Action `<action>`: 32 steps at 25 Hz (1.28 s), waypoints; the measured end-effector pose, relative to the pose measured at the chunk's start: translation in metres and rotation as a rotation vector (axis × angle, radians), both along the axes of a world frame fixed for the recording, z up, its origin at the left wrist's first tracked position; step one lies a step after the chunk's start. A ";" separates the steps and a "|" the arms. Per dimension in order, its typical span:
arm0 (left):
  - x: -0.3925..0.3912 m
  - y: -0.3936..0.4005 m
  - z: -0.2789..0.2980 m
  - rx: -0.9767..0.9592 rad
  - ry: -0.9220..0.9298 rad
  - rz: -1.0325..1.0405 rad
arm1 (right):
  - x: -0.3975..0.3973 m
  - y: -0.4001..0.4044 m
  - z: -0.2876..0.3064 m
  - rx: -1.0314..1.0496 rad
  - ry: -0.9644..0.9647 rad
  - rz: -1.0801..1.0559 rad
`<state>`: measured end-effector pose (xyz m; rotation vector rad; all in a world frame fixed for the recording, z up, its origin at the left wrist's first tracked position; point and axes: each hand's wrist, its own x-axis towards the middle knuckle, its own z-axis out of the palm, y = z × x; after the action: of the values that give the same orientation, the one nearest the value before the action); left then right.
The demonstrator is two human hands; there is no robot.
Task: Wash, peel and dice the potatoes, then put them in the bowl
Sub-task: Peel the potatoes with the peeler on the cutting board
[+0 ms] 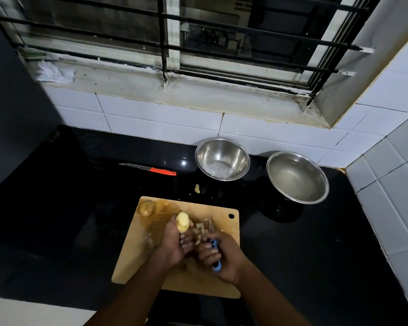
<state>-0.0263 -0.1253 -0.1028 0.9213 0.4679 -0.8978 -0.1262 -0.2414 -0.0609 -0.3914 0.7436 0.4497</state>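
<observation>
A wooden cutting board [224, 215] lies on the black counter [57, 208], with two steel bowls [222, 159] behind it. Over the board, the left hand [173, 243] grips a mostly peeled potato [182, 222], and the right hand [222, 254] clasps a blue-handled peeler [216, 264]. Peelings [199, 229] lie between.

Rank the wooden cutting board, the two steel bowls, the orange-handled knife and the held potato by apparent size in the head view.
1. Wooden cutting board
2. Right steel bowl, holding water
3. Left steel bowl, slightly smaller-looking, though farther away, so unsure
4. Orange-handled knife
5. Peeled yellow potato in the left hand
</observation>
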 end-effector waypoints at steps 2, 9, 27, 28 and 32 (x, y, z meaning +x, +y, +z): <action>0.002 0.004 0.008 -0.054 -0.008 0.049 | 0.001 -0.001 -0.010 -0.089 0.089 -0.042; 0.005 0.013 0.005 -0.139 -0.006 0.048 | 0.002 -0.003 -0.013 0.043 0.126 -0.102; 0.005 0.012 0.007 -0.136 -0.130 -0.101 | 0.014 0.006 0.020 -1.186 -0.348 0.427; 0.004 0.011 0.007 -0.126 -0.108 -0.105 | 0.013 0.009 0.017 -1.294 -0.387 0.458; -0.006 0.003 0.007 -0.087 -0.068 -0.063 | 0.012 0.014 0.004 -1.820 -0.304 0.610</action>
<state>-0.0319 -0.1222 -0.0955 0.8882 0.3401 -0.9339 -0.1143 -0.2273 -0.0568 -2.3731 0.5338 0.1325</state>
